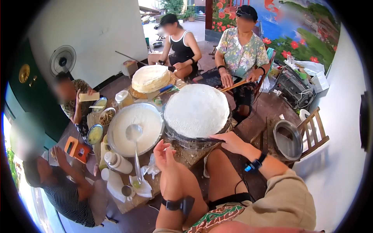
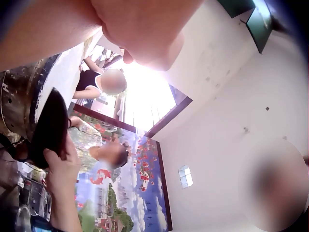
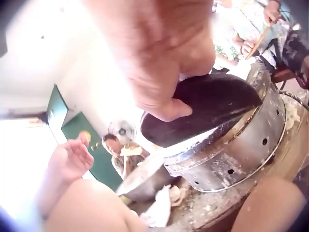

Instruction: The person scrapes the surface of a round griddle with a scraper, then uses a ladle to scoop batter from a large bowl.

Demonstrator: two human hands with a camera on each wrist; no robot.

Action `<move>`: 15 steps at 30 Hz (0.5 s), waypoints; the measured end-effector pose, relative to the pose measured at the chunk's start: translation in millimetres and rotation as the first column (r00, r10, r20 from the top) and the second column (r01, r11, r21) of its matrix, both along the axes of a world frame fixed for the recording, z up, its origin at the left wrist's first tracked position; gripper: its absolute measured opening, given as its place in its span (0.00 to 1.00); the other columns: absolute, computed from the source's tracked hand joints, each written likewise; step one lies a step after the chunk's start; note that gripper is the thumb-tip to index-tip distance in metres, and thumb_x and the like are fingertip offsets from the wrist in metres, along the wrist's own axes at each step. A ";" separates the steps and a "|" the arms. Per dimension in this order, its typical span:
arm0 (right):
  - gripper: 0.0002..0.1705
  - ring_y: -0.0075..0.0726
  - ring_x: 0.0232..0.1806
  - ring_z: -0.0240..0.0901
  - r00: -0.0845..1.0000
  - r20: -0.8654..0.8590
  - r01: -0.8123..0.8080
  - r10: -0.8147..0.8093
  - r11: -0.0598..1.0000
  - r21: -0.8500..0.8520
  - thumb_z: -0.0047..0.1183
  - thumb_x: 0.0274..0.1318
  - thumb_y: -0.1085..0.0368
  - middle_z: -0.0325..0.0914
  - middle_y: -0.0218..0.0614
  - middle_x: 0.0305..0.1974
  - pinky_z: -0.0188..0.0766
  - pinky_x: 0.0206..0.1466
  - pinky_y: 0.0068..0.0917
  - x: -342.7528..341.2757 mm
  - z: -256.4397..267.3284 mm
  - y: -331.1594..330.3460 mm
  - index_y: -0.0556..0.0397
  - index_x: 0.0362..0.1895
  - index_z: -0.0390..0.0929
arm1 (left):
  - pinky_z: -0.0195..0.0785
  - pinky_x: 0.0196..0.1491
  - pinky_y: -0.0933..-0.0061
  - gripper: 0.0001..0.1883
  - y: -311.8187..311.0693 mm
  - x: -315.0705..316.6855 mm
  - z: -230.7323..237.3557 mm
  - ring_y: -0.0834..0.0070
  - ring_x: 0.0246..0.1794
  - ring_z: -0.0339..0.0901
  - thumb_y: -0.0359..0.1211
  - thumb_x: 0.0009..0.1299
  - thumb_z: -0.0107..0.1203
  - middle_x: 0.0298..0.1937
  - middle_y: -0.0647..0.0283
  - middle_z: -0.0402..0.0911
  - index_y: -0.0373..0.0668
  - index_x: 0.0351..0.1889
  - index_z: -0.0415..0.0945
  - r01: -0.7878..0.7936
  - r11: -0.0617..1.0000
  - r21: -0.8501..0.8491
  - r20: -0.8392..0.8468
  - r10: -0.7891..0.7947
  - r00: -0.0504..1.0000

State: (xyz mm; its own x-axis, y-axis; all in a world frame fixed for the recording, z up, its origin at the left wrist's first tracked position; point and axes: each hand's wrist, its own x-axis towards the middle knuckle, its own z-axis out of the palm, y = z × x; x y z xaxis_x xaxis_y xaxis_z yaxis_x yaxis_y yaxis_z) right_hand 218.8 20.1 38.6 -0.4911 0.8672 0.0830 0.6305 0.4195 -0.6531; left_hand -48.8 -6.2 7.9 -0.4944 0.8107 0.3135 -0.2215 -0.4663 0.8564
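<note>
My right hand (image 1: 232,143) grips a dark, half-moon-shaped scraper (image 3: 205,104) at the near edge of a round griddle (image 1: 186,143). In the right wrist view its thumb lies along the flat face, and the scraper's edge overlaps the griddle rim. A thin white sheet of batter (image 1: 197,108) covers the griddle top. Raised above my left knee, my left hand (image 1: 165,155) has loosely bent fingers and holds nothing. Left of the griddle stands a wide metal bowl (image 1: 112,134) of pale batter, with a ladle (image 1: 136,159) resting in it.
A stack of pale flatbreads (image 1: 150,79) sits at the table's back. White bottles (image 1: 118,163), a crumpled plastic bag (image 1: 150,167) and bowls of food crowd the left side. People sit around; one across holds wooden sticks (image 1: 233,86). A metal basin (image 1: 287,139) stands at right.
</note>
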 end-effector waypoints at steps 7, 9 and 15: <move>0.22 0.38 0.47 0.75 -0.027 -0.810 -0.375 -0.586 0.757 -0.535 0.52 0.58 0.58 0.76 0.41 0.48 0.72 0.49 0.30 25.8 -76.1 -80.4 0.56 0.53 0.71 | 0.70 0.35 0.80 0.15 1.9 10.1 -4.1 0.80 0.35 0.72 0.24 0.65 0.50 0.40 0.61 0.76 0.34 0.51 0.70 0.110 0.992 -0.065 0.146 -0.099 0.984; 0.25 0.36 0.42 0.74 -0.093 -0.716 -0.483 -0.691 0.661 -0.575 0.49 0.60 0.50 0.77 0.38 0.42 0.73 0.43 0.29 41.1 -129.2 -84.2 0.56 0.52 0.71 | 0.70 0.34 0.81 0.16 8.8 11.5 -11.0 0.80 0.35 0.73 0.24 0.64 0.50 0.41 0.61 0.76 0.35 0.51 0.70 0.134 0.987 -0.093 0.149 -0.120 0.982; 0.24 0.24 0.17 0.54 -0.088 -0.577 -0.540 -0.812 0.525 -0.657 0.47 0.58 0.40 0.58 0.25 0.16 0.53 0.21 0.21 35.1 -148.3 -92.6 0.43 0.45 0.74 | 0.71 0.33 0.82 0.17 9.5 18.4 -11.6 0.81 0.34 0.73 0.24 0.64 0.50 0.41 0.61 0.76 0.36 0.51 0.70 0.161 0.982 -0.099 0.134 -0.147 0.980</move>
State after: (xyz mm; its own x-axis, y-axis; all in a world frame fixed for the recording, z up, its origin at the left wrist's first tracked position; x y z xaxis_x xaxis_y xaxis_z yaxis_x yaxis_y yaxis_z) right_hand 253.9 -72.5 -109.8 -0.3558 0.8755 -0.3269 -0.8287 -0.4573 -0.3227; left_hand -30.5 3.3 -3.7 -0.3907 0.9060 0.1626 -0.3928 -0.3238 0.8607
